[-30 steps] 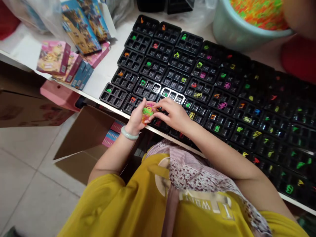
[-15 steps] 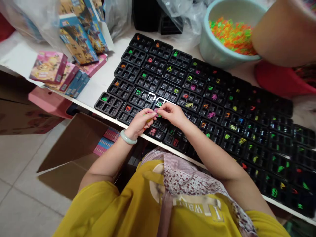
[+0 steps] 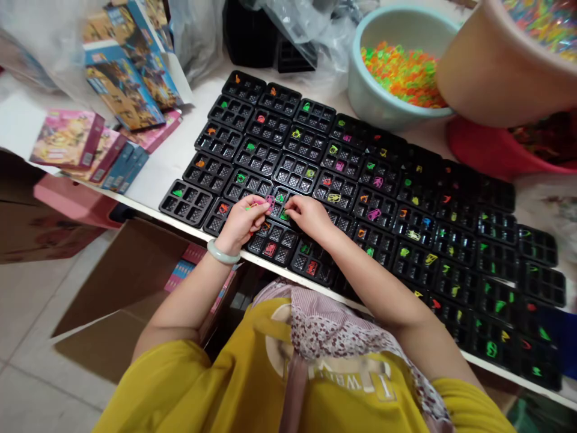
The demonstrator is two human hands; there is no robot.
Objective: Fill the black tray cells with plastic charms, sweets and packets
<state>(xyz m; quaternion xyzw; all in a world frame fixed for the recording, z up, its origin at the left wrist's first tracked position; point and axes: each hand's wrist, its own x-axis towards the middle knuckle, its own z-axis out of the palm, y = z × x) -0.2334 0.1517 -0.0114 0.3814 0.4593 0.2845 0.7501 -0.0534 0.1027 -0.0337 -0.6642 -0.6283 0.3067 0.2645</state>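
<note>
My left hand [image 3: 246,224], wearing a pale green bangle, is closed in a pinch around several small plastic pieces. A pink plastic piece [image 3: 270,203] sticks out at its fingertips, with bits of green and orange showing lower down. Over a black compartment tray [image 3: 295,210], my right hand [image 3: 311,218] pinches with thumb and fingers at a small green plastic piece [image 3: 284,215] in one of the compartments. Another green plastic piece [image 3: 279,198] lies in the compartment above. The right fingers partly hide that tray.
Rows of black trays [image 3: 187,203], each with one or more bright pieces, cover the table. A pale blue tub [image 3: 356,72] of orange and green pieces, a tan bucket [image 3: 487,72] and a red basin [image 3: 473,144] stand behind. Printed boxes [image 3: 67,138] lie left; an open carton [image 3: 112,282] sits below.
My hands have drawn slightly apart. The right hand has lowered a green piece into a tray compartment, while the left still holds the pink one. The whole view has shifted a little.
</note>
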